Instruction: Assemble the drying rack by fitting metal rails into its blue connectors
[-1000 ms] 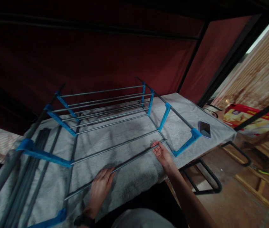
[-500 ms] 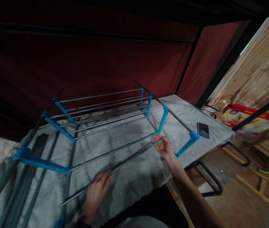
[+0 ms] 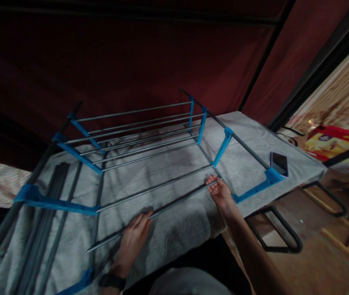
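A loose grey metal rod (image 3: 174, 203) lies slantwise across the grey cloth (image 3: 174, 233) in front of me. My left hand (image 3: 134, 239) pinches it near its middle-left, fingers curled over it. My right hand (image 3: 220, 191) grips the rod's right end with the fingers curled around it. Just beyond lies a rack frame (image 3: 137, 143) of grey rods joined by blue plastic brackets (image 3: 222, 146), on its side on the cloth. The rod's right end sits close to the blue bracket (image 3: 254, 189) at the near right.
A dark phone (image 3: 279, 163) lies on the cloth at the right, next to the rack's side tube. Spare grey rods (image 3: 43, 221) lie bundled at the left. A dark red fabric wall (image 3: 131, 61) stands behind. A black tube frame (image 3: 277, 233) and a red-yellow box (image 3: 331, 143) are on the floor, right.
The rod's right end has shifted slightly with my right hand along the rack's near edge; both hands keep their hold. The camera has turned a little.
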The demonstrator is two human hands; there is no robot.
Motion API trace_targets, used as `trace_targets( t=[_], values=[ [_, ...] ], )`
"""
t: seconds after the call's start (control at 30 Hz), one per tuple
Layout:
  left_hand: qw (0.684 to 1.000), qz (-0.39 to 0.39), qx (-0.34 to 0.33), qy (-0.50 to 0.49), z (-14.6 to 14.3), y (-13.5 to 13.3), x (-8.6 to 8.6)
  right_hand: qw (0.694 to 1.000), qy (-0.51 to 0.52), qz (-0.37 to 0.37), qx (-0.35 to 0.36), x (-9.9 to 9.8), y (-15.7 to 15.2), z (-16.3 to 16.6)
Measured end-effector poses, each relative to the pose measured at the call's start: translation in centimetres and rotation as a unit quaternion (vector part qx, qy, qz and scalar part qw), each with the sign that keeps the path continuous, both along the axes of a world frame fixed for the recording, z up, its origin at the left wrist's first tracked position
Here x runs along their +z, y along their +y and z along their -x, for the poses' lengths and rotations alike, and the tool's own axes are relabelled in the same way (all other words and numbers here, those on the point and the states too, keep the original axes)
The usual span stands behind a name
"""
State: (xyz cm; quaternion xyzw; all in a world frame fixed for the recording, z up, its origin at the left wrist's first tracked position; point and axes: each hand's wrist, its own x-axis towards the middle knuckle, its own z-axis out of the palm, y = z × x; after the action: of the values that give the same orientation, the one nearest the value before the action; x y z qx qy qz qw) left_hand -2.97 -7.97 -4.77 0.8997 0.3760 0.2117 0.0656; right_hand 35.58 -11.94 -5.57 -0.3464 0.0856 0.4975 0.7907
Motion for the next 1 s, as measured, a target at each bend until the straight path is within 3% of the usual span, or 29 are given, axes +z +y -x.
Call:
trace_targets(
  t=[0.23, 0.53, 0.7, 1.0],
  values=[
    [0.999, -0.001, 0.023, 0.022, -2.3, -0.3, 0.3, 1.000, -0.007, 0.005, 0.004, -0.1, 1.3, -0.5],
    [0.998, 0.037, 0.034, 0.049, -0.7, -0.3, 0.1, 0.999, -0.005, 0.039, -0.017, -1.3, 1.8, -2.1],
    [0.995, 0.058, 0.043, 0.063, -1.7, -0.1, 0.5, 0.999, 0.021, 0.041, -0.028, -2.1, 1.2, -2.5],
    [0.995, -0.008, 0.037, 0.089, -2.0, -0.9, -1.4, 0.999, 0.005, 0.043, -0.017, -3.3, 0.8, -2.9]
  ],
)
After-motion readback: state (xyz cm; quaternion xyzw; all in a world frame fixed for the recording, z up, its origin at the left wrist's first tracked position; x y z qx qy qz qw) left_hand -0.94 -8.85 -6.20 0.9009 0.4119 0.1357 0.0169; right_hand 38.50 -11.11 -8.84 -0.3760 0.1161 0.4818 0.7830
